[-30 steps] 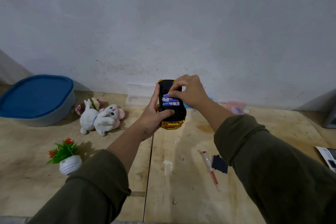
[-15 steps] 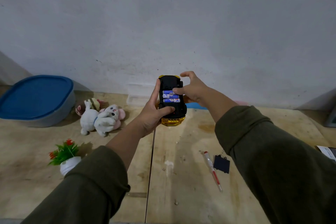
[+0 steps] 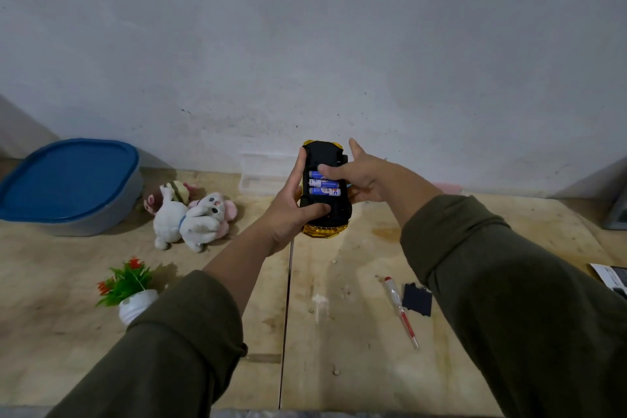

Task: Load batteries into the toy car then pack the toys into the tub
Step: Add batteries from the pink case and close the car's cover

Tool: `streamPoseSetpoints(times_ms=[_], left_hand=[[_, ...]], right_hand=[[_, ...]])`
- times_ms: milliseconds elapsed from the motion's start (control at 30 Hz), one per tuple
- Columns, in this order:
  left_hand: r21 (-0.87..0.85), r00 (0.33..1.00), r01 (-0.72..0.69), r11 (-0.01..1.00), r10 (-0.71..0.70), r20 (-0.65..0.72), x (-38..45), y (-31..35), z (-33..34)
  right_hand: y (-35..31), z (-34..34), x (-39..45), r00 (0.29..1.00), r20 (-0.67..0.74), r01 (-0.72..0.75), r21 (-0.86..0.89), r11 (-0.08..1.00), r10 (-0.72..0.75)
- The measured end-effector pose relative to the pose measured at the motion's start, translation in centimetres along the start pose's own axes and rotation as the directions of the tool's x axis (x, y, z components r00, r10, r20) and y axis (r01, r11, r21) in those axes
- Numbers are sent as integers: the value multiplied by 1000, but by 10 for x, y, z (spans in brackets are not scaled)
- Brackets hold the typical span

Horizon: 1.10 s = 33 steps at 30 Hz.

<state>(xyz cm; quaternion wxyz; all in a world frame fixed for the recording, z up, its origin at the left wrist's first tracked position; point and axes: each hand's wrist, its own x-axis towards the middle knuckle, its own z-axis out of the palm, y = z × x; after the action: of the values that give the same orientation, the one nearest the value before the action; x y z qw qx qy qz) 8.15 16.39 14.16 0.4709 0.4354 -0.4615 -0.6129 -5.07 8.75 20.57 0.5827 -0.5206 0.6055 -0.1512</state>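
Observation:
My left hand (image 3: 291, 207) grips a yellow toy car (image 3: 325, 190) held upside down above the table, black underside facing me. Three blue batteries (image 3: 323, 184) lie in its open compartment. My right hand (image 3: 368, 176) is at the car's right side, thumb pressing on the top battery, index finger pointing up, other fingers behind the car. The black battery cover (image 3: 417, 299) lies on the table beside a red-and-clear screwdriver (image 3: 401, 311). A grey tub with a blue lid (image 3: 68, 184) stands at the far left. Plush toys (image 3: 190, 217) lie next to it.
A small fake plant in a white pot (image 3: 130, 288) stands at the left front. A clear plastic box (image 3: 261, 176) sits against the wall behind the car. Printed paper (image 3: 612, 278) lies at the right edge. The wooden table (image 3: 339, 366) has a seam down its middle.
My right hand has shifted from over the batteries to the car's right side, fingers spreading. A third battery now shows in the compartment. The car rose slightly.

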Motion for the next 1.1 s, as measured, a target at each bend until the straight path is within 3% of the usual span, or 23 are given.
streamPoseSetpoints(times_ms=[67,300,467,700,733,800,867,900,1000,1100], left_hand=[[6,1000,-3,1000,3,18,-2,1,-1],[-41,999,21,999,-20,41,-7,-13,16],[-77,997,77,994,-74,38,-16,-35,41],[-127,986,166,978,-164,27,-35,-92,98],[-129,984,180,975,-180,9,-37,-100,104],[-138,976,210,968,-216,-30,-42,-116,112],[-147,970,223,964,-234,-60,-48,-131,115],[-149,968,228,962,-241,-74,-51,-137,117],[-158,964,239,958,-253,-79,-57,-148,121],[-156,961,251,955,-265,-76,-61,-154,124]], right_hand=[[4,-3,-3,1000,-1,-8,73,997,8],[29,-10,-14,997,-71,25,72,997,-20],[75,-20,-18,998,44,41,193,980,-50],[158,-53,-31,1000,11,5,178,984,-7],[173,-60,-33,999,-44,13,127,992,-8],[206,-75,-32,980,-184,41,-207,978,-80],[239,-85,-32,973,-196,-9,-569,822,-125],[253,-87,-31,975,-183,-23,-654,756,-129],[281,-88,-25,967,-176,-15,-756,655,-181],[292,-85,-18,961,-151,37,-756,653,-230]])
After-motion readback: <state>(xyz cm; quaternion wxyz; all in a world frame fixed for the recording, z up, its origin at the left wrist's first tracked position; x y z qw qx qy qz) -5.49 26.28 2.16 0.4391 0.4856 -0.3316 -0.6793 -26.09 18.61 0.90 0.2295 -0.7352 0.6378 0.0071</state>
